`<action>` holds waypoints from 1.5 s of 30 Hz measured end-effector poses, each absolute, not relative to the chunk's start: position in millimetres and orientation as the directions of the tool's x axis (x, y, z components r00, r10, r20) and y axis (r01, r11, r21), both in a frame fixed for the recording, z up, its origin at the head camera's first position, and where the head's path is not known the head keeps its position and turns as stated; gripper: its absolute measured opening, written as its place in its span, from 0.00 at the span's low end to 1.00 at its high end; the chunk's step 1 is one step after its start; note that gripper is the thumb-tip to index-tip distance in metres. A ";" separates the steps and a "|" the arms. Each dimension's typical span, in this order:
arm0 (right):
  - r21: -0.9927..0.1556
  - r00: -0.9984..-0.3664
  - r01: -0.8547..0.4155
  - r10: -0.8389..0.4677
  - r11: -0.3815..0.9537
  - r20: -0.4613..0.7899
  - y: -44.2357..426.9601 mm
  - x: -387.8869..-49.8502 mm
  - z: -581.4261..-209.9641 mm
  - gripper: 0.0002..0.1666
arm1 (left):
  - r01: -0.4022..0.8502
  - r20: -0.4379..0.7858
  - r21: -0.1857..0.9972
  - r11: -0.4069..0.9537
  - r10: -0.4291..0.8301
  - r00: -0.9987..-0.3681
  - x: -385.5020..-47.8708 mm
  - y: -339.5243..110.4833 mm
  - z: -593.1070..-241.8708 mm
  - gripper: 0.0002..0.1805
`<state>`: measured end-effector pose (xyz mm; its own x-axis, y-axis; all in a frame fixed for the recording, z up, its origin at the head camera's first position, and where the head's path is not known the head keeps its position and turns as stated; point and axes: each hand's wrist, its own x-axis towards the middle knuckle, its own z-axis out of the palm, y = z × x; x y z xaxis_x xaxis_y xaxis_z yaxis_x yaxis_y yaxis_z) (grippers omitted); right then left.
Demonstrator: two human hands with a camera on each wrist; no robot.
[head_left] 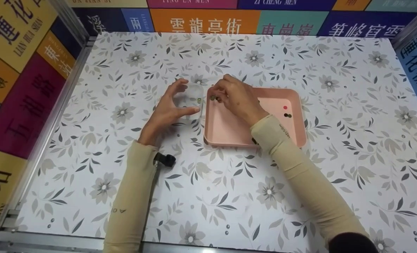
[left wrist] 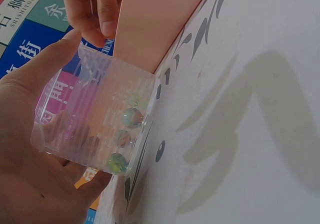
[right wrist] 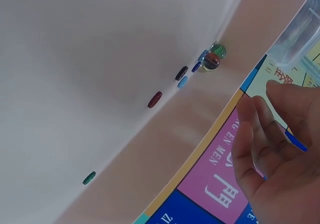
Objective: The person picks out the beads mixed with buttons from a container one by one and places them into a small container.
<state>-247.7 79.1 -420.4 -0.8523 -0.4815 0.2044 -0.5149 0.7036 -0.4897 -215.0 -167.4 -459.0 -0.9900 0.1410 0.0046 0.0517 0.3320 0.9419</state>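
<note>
My left hand (head_left: 164, 110) holds a clear plastic box (head_left: 195, 90), thumb and fingers spread round its sides. Several glass marbles (left wrist: 118, 163) lie at the bottom of this box in the left wrist view. Just to its right sits a pink tray (head_left: 227, 131). Over the tray's far left corner hovers my right hand (head_left: 237, 96), fingers loosely bent; the right wrist view shows nothing between them. Two marbles (right wrist: 211, 61) lie in that corner beneath the fingers. Small coloured discs (right wrist: 155, 99) are along the tray's far wall.
A red piece (head_left: 285, 107) and dark green pieces (head_left: 287, 115) lie at the tray's right side. Another dark piece (head_left: 254, 141) shows by the right sleeve. The table has a floral cover (head_left: 215, 211), with colourful lettered panels (head_left: 204, 23) behind and at both sides.
</note>
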 end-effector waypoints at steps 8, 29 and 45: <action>-0.478 -0.875 -0.470 -0.461 0.742 0.145 83.1 -250.8 -425.2 0.12 | 0.050 0.004 0.945 0.323 0.140 -0.990 -216.5 -166.9 -459.9 0.51; -0.516 -0.852 -0.474 -0.520 0.714 0.062 87.3 -251.6 -439.0 0.30 | 0.054 0.009 0.946 0.320 0.140 -0.990 -216.3 -165.9 -460.7 0.52; -0.551 -0.823 -0.497 -0.566 0.670 0.054 88.0 -255.6 -440.4 0.29 | 0.024 -0.017 0.948 0.318 0.125 -0.992 -216.4 -165.6 -458.5 0.52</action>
